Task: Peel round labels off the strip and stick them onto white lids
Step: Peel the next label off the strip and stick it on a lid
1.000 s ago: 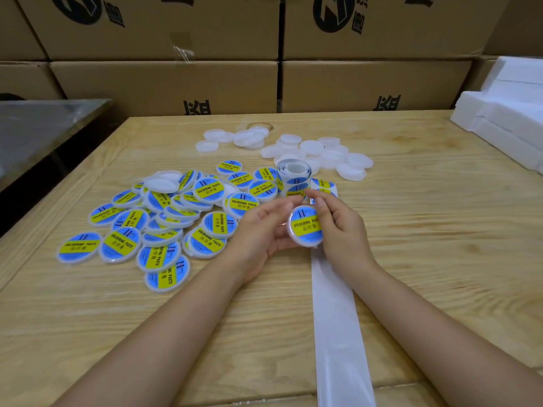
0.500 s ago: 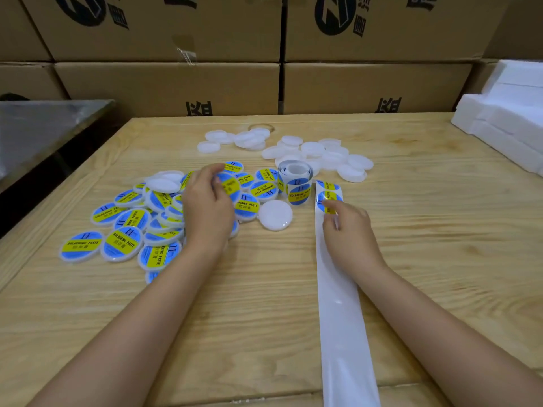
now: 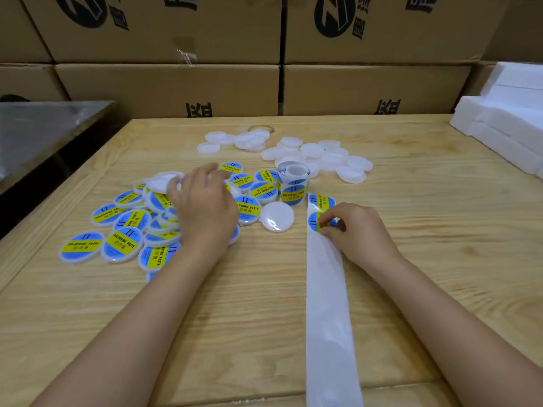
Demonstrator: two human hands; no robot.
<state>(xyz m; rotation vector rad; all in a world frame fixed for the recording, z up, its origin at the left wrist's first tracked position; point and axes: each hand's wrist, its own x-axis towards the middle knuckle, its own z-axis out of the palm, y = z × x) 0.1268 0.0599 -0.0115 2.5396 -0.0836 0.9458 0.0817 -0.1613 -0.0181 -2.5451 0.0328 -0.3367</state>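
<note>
1 lid done since a sec ago: we've dropped it on labelled pile (image 3: 123,239), L hand (image 3: 202,210) over it, fingertips blurred, grip unclear. R hand (image 3: 355,230) now pinches next label (image 3: 316,223) on strip (image 3: 326,304); bare lid (image 3: 277,216) waits btwn hands

Wooden table (image 3: 411,289), stacked cardboard boxes (image 3: 167,89) behind, grey metal table (image 3: 38,130) left

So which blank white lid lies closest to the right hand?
The lone blank lid beside the strip, left of the right hand pinching a label; other blank lids are heaped farther back.
</note>
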